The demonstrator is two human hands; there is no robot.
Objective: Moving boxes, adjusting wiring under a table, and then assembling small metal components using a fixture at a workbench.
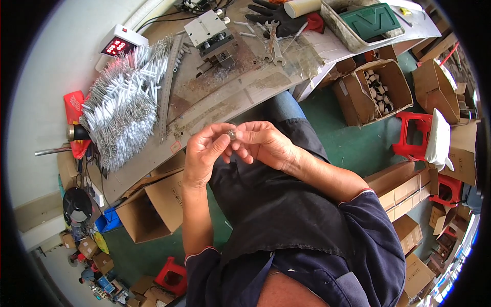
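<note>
Both of my hands meet in front of my dark apron, just off the near edge of the workbench. My left hand (207,151) and my right hand (266,143) pinch a small shiny metal piece (231,134) between thumbs and fingertips. The piece is too small to tell its kind. Beyond my hands, a metal clamping fixture (209,38) stands on the bench. Left of it lies a big pile of white plastic tubes with thin wire ends (128,97), with a long steel ruler (170,84) along its side.
Open-end wrenches (276,46) and black gloves (279,18) lie farther back, near a tray (353,41) with a green plastic case (371,21). A digital counter (120,43) stands by the wall. Cardboard boxes (353,97) and a red stool (413,135) stand on the green floor.
</note>
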